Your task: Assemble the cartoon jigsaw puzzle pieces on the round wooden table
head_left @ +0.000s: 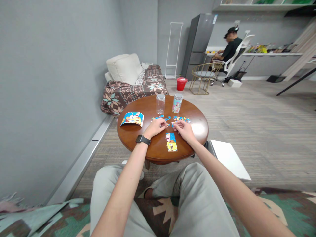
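On the round wooden table (138,144) lies a joined strip of jigsaw puzzle (171,142), with a yellow cartoon figure and a pink one on blue. Beyond it, loose puzzle pieces (182,118) are spread in two loose groups. My left hand (156,127), with a black watch on its wrist, is closed in a pinch at the left group, a small pale puzzle piece at the fingertips. Just above the strip's right side, my right hand (183,129) has thumb and fingers drawn together by the other group. What it pinches, if anything, is too small to make out.
A curved picture sheet (133,119) stands at the table's left. Toward the back are a clear jar (160,104) and a labelled jar (177,103). A white box (229,158) is right of the table. Farther off, a person (232,49) sits at a counter.
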Tool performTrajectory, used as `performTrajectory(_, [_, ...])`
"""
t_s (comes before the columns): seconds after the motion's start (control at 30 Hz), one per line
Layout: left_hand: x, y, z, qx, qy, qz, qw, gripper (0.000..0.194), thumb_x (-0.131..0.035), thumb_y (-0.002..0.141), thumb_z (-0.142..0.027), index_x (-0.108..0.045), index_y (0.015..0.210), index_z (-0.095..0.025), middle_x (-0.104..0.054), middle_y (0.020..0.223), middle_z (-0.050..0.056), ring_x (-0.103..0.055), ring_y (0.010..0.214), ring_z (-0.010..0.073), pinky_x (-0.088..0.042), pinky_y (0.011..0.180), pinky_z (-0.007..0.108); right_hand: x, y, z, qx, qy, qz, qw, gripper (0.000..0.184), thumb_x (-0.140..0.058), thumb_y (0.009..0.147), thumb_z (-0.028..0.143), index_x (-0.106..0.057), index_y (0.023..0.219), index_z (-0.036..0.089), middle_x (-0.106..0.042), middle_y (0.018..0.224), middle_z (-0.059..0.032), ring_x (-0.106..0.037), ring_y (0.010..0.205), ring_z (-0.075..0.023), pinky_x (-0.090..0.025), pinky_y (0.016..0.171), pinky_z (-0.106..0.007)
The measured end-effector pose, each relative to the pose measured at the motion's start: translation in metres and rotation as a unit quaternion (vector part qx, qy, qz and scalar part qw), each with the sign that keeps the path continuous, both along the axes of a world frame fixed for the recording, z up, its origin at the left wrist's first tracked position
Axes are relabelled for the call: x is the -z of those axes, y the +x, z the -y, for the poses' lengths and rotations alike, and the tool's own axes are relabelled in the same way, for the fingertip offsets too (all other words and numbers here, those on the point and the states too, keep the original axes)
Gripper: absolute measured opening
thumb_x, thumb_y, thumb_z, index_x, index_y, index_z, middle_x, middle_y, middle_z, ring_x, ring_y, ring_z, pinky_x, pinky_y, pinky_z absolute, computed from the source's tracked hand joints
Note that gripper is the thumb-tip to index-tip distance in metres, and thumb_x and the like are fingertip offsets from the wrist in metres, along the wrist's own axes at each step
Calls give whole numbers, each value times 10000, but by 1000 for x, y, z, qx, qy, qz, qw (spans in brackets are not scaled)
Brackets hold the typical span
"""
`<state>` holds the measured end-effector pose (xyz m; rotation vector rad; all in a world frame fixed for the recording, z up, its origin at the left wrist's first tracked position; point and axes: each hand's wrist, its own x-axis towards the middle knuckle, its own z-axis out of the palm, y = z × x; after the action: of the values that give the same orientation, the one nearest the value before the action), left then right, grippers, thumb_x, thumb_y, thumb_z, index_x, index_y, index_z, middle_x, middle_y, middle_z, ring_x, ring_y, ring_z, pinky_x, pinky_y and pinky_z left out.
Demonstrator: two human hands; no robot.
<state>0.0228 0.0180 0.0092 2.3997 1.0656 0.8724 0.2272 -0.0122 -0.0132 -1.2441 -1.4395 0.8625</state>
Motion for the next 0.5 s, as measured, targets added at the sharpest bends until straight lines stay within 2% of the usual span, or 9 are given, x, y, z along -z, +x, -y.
performTrajectory(0.13, [-4, 2, 4, -14, -21, -6, 1000, 71, -582, 866, -187, -616, 805, -194, -690, 873, 37, -634, 848, 198, -490, 819, 328, -1, 2, 0, 3, 25, 39, 999, 287, -698, 762, 492, -687, 779, 205, -746, 768, -53, -700, 741, -220, -561, 664, -328])
performTrajectory(0.2, [-6, 3, 7, -19, -36, 0, 999, 65, -579, 872, -187, -599, 811, -199, -698, 873, 35, -640, 842, 196, -491, 805, 321, 0, 2, 0, -2, 14, 36, 999, 299, -674, 796, 500, -693, 788, 202, -740, 734, -53, -708, 734, -223, -551, 625, -311])
performTrajectory(0.37, [-8, 2, 8, -32, -54, 19, 998, 121, -616, 850, -166, -522, 784, -204, -696, 859, 22, -645, 815, 182, -474, 763, 296, 0, -1, 1, -10, -11, -28, 999, 335, -605, 849, 537, -617, 818, 203, -724, 713, -39, -663, 587, -160, -467, 483, -233])
performTrajectory(0.5, [-6, 1, 6, -36, -39, 6, 999, 158, -607, 855, -157, -505, 743, -201, -679, 825, 13, -634, 803, 177, -463, 768, 295, -1, 0, 1, -10, 25, -10, 1000, 327, -605, 828, 528, -623, 810, 202, -636, 614, 8, -566, 524, -140, -453, 513, -253])
